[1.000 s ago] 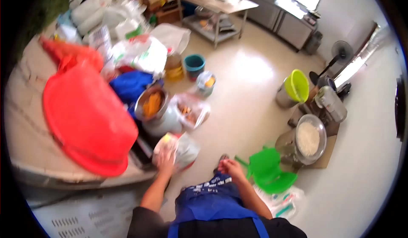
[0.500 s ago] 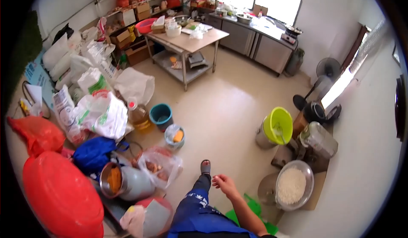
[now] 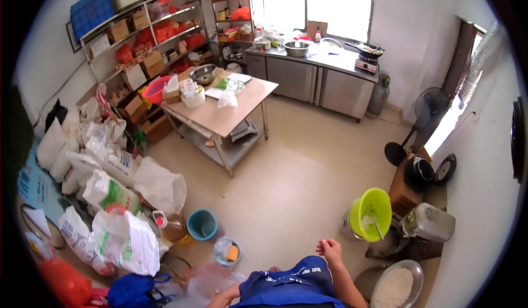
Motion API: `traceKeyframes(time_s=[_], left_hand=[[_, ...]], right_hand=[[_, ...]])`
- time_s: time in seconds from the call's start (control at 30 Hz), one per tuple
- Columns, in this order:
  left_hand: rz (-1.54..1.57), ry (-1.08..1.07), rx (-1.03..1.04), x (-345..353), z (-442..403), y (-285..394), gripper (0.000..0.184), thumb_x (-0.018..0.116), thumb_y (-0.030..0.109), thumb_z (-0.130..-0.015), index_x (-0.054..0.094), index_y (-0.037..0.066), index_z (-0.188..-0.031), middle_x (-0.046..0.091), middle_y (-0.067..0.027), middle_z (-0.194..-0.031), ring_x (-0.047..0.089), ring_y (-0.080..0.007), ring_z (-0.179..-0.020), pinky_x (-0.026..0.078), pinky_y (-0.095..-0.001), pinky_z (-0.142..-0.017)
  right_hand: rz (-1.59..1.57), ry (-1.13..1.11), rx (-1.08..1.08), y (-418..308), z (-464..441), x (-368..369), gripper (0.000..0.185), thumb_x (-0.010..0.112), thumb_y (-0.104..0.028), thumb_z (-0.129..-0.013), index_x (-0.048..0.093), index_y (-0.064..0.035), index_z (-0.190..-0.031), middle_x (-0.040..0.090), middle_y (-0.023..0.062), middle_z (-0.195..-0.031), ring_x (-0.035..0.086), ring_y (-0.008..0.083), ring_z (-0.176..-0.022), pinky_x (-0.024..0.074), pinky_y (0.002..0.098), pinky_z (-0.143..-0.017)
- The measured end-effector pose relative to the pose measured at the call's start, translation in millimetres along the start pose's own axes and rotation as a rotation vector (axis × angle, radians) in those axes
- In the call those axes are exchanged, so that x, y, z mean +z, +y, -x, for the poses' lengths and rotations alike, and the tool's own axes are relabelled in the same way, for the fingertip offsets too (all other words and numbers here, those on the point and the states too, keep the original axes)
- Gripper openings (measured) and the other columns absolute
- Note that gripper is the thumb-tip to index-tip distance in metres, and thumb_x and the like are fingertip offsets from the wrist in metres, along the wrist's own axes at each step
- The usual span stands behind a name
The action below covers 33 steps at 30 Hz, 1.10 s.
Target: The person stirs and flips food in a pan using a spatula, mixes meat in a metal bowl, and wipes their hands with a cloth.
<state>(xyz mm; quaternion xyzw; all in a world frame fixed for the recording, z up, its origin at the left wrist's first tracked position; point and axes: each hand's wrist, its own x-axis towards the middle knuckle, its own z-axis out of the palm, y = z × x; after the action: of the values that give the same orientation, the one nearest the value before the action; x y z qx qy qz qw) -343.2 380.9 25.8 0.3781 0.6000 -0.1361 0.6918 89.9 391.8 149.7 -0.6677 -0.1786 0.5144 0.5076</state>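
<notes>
My right hand (image 3: 330,249) hangs in front of my right side above the floor, fingers loosely curled and partly apart, with nothing seen in them. To its right, beyond reach of the fingers, stands a lime-green bucket (image 3: 360,209) with a light-handled utensil inside. My left hand (image 3: 224,296) shows only in part at the bottom edge, beside a clear plastic bag (image 3: 206,286); its fingers are blurred, and whether it touches the bag is unclear. Between the hands is my blue apron (image 3: 291,280).
Ahead stands a steel-legged table (image 3: 242,101) with bowls and bags. A steel counter (image 3: 341,82) carries a wok on a burner. Sacks (image 3: 113,159), a teal bucket (image 3: 202,225) and an oil jug (image 3: 173,228) line the left. A basin of white grains (image 3: 393,287) sits lower right.
The view has moved forward and tilted up, so the shelves and counter show more fully. My right hand has shifted right in view, and my left hand has come into view at the bottom.
</notes>
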Motion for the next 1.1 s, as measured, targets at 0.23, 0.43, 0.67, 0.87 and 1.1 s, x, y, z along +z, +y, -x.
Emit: traceKeyframes(time_s=[0.23,0.43,0.67,0.87,1.1], left_hand=[[0.093,0.020,0.028,-47,-71,165,0.034,0.071,0.045,-0.091,0.067,0.012,-0.099,0.066,-0.0093,-0.079,0.063,-0.0259,-0.088,0.049,-0.0451,-0.079],[0.244,0.031,0.116,-72,-106,345,0.034,0.071,0.046,-0.090,0.065,0.013,-0.097,0.064,-0.0081,-0.077,0.062,-0.0247,-0.084,0.048,-0.0439,-0.076],[0.401,-0.087,0.220,-100,-178,542,0.035,0.072,0.047,-0.090,0.063,0.014,-0.094,0.062,-0.0068,-0.075,0.061,-0.0233,-0.080,0.048,-0.0425,-0.072],[0.436,-0.252,0.245,-159,-245,667,0.036,0.073,0.048,-0.089,0.062,0.014,-0.092,0.061,-0.0056,-0.073,0.060,-0.0221,-0.077,0.048,-0.0413,-0.070],[0.411,-0.299,0.179,-256,-268,734,0.037,0.073,0.050,-0.089,0.060,0.015,-0.089,0.059,-0.0043,-0.071,0.059,-0.0207,-0.073,0.048,-0.0399,-0.066]], right_hand=[[-0.058,-0.023,0.060,-54,-181,22,0.023,0.055,-0.017,-0.105,0.068,0.0019,-0.106,0.072,0.0117,-0.088,0.071,0.0185,-0.071,0.0562,0.0286,-0.060],[-0.055,-0.113,0.073,-170,-333,27,0.022,0.055,-0.018,-0.105,0.066,0.0006,-0.107,0.072,0.0099,-0.089,0.071,0.0177,-0.074,0.0568,0.0304,-0.064],[0.075,-0.185,0.037,-276,-448,67,0.022,0.056,-0.020,-0.105,0.067,-0.0009,-0.105,0.072,0.0079,-0.089,0.070,0.0163,-0.075,0.0554,0.0285,-0.064],[0.048,-0.106,0.073,-303,-515,126,0.022,0.056,-0.019,-0.105,0.068,-0.0004,-0.104,0.073,0.0091,-0.090,0.071,0.0167,-0.075,0.0560,0.0288,-0.064],[0.043,-0.083,0.114,-353,-568,177,0.025,0.055,-0.021,-0.105,0.068,-0.0002,-0.110,0.073,0.0101,-0.096,0.071,0.0167,-0.080,0.0565,0.0286,-0.068]])
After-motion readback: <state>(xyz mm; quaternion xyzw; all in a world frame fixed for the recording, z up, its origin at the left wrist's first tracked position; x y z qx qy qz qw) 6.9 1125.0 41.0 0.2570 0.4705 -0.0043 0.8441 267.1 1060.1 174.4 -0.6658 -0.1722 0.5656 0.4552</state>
